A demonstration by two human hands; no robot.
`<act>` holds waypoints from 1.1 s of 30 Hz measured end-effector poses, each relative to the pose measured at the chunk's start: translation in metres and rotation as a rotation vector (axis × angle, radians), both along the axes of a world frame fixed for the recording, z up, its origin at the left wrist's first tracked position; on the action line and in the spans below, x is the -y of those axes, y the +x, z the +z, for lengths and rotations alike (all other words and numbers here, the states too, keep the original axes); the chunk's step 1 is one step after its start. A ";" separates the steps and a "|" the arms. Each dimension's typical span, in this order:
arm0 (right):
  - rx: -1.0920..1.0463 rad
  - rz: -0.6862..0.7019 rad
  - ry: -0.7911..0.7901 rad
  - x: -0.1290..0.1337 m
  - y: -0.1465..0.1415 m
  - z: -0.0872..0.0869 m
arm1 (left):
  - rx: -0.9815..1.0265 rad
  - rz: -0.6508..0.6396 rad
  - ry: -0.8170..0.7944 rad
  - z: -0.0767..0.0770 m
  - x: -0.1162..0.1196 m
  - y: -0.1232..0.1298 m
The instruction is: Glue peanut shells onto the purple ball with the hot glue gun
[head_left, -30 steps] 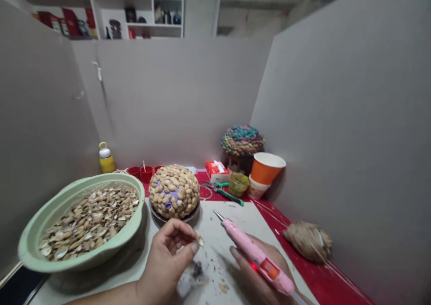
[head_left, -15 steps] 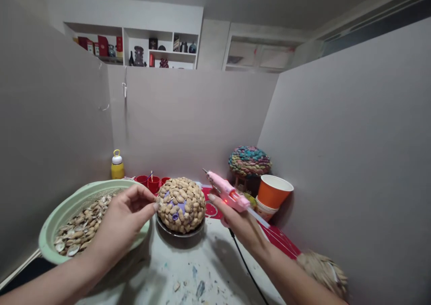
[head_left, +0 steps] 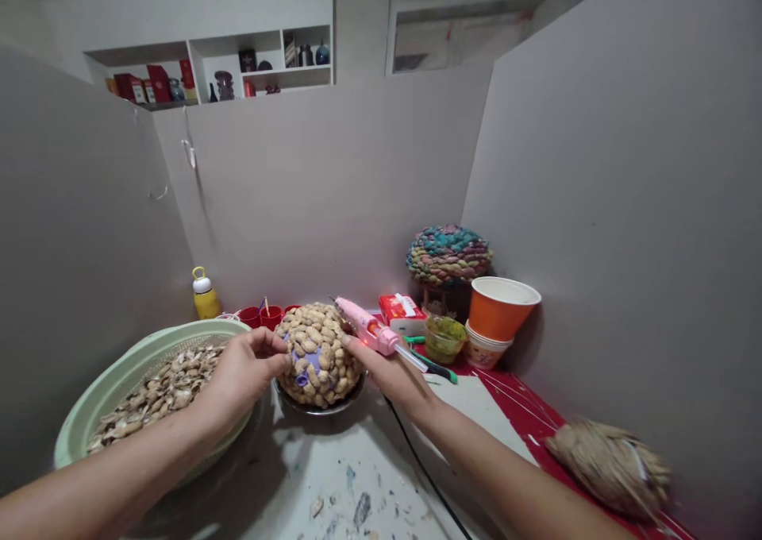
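Observation:
A ball (head_left: 315, 357) covered in peanut shells rests on a dark shallow dish (head_left: 325, 410), with a purple, balloon-like surface showing through a gap in front. My left hand (head_left: 253, 369) is pinched closed at the ball's left side, fingertips against the shells. Whatever is between those fingers is too small to make out. My right hand (head_left: 396, 377) is wrapped around a pink hot glue gun (head_left: 369, 325) with a clear glue stick (head_left: 410, 357) jutting from its back. The gun's tip points up and left, by the ball's upper right edge.
At left stands a green colander (head_left: 68, 421) of peanut shells. Behind are red cups (head_left: 271, 318) and a yellow bottle (head_left: 206, 300). To the right are pliers (head_left: 440, 372), a tissue pack (head_left: 405, 310), orange paper buckets (head_left: 500, 318) and twine (head_left: 607, 464). A black cord (head_left: 417, 453) crosses the table.
The glue gun has come left and down, closer to the ball. My left fingers have shifted slightly onto the ball's left side. The camera view has turned and tilted downward.

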State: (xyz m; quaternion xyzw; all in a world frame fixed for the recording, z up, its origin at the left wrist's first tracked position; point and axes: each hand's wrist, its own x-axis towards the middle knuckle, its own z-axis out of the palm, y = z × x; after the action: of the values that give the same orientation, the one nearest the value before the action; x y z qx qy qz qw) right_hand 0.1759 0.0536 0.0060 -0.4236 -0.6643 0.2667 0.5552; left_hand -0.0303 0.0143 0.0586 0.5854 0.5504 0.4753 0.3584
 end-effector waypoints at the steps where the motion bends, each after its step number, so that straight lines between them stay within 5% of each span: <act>1: -0.004 0.000 0.001 0.000 0.000 0.000 | -0.016 0.004 0.011 0.000 -0.001 0.000; 33: 0.105 0.012 0.180 -0.001 0.000 -0.002 | -0.083 0.011 0.133 -0.016 -0.004 0.000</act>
State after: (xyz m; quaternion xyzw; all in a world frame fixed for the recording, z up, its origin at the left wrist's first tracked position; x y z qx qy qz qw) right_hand 0.1759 0.0548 0.0043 -0.3816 -0.7160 0.1866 0.5540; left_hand -0.0303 0.0184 0.0423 0.6240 0.5352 0.4881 0.2929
